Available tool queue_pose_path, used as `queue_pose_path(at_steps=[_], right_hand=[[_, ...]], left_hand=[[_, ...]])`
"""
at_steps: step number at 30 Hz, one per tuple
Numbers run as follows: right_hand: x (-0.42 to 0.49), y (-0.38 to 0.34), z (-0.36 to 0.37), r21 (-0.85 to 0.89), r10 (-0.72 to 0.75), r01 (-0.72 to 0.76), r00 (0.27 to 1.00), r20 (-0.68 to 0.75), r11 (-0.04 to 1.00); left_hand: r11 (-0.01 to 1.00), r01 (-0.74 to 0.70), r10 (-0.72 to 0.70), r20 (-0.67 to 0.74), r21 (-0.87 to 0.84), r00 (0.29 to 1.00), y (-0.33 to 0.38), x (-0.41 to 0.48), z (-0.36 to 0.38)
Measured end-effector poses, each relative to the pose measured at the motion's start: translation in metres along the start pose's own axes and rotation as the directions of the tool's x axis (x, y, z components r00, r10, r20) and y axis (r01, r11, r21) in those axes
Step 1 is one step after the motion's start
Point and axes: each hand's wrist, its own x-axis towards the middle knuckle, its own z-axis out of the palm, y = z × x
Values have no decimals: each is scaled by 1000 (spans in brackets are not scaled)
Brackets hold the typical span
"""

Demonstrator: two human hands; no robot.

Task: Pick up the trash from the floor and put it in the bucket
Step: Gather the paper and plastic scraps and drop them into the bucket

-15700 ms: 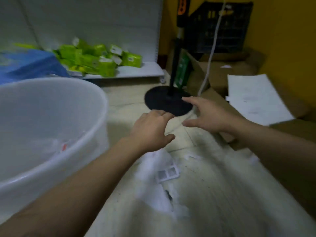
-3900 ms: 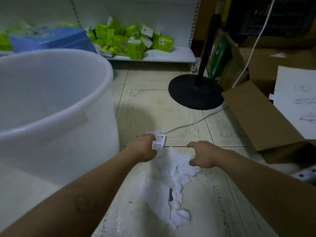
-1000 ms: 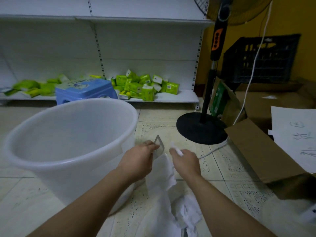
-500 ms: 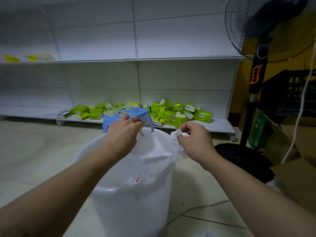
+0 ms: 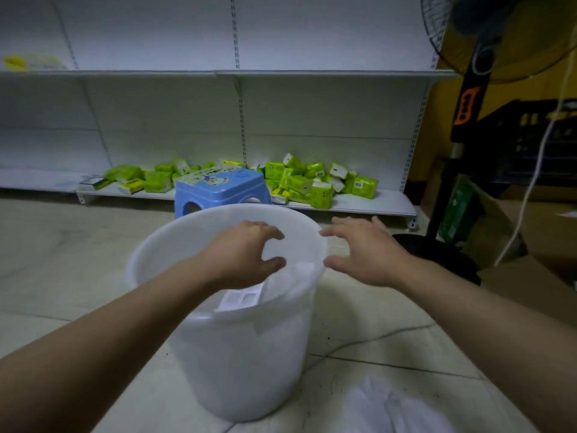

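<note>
one bucket (image 5: 243, 364), one blue stool (image 5: 218, 185), one fan (image 5: 466, 104) at upper right. two hands: left hand (image 5: 246, 257), right hand (image 5: 365, 254).

bucket (image 5: 237, 354): translucent smooth plastic | stool (image 5: 218, 185): glossy plastic | floor (image 5: 62, 276): matt tile

The bucket (image 5: 237, 354) stands open-topped; stool (image 5: 218, 189) just behind, fan base (image 5: 437, 254) right.

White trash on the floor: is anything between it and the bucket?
Nothing visible. The white trash lies on the floor beside the bucket, whose top is uncovered; the left hand and right hand hover empty at its rim.
</note>
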Motion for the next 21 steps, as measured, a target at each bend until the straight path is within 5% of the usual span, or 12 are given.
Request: queue_pose_path(at_steps=[8,13,21], right_hand=[[-77,74,-15,-173,75,-57,992,100,983],[-149,120,48,-52,190,-183,951,243,982],[-244,154,178,213,291,-394,872,395,894]], left_hand=[[970,-232,238,103,-71,966,106,20,52],[980,-133,162,213,-147,964,153,-4,128],[989,47,40,572,-138,819,178,-78,270]])
